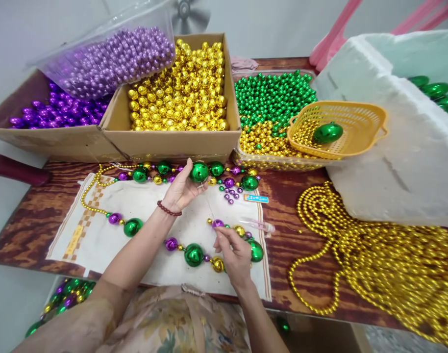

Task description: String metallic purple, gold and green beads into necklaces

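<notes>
My left hand [180, 189] holds a large shiny green bead [199, 171] between thumb and fingers, just in front of the box of gold beads [180, 88]. My right hand [234, 250] is pinched shut on a thin clear thread that runs up toward the green bead. A strand of green, purple and gold beads [172, 244] lies in a loop on the white cloth [99, 230], passing under both hands. A small purple bead [217, 223] sits right by my right fingertips.
Boxes of purple beads [55, 110] and a clear tub of lilac beads [113, 54] stand at back left. A tray of small green and gold beads [271, 98], a yellow basket [360, 125] with one green bead, a foam box [400, 147] and gold strands [385, 260] fill the right.
</notes>
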Available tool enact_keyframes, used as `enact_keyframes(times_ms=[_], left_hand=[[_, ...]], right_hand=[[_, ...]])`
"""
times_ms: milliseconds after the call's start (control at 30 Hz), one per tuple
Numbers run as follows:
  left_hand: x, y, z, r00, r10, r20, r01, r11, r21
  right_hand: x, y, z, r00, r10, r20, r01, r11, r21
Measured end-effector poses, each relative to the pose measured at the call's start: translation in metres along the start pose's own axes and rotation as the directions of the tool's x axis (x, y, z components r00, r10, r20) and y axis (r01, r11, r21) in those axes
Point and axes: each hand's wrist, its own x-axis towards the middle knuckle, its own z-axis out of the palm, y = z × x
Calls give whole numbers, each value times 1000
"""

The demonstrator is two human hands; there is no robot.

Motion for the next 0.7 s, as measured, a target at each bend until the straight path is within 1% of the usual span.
enact_keyframes(times_ms=[267,367,500,600,700], left_hand=[[-3,2,2,1000,23,5,-23,1000,-4],[-5,2,0,999,39,31,-40,999,14],[-12,-1,3,990,95,107,-101,993,54],[-21,-7,8,974,155,168,-174,979,106],[-32,-14,14,956,214,200,-246,957,151]], right_hand=[[1,1,5,1000,4,8,-4,1000,14],[2,0,7,1000,-5,4,5,1000,18],[5,-5,10,1000,-26,-16,26,1000,8],[10,-10,14,998,-42,-53,41,999,-18],[16,-16,18,996,-49,-76,48,999,-15]])
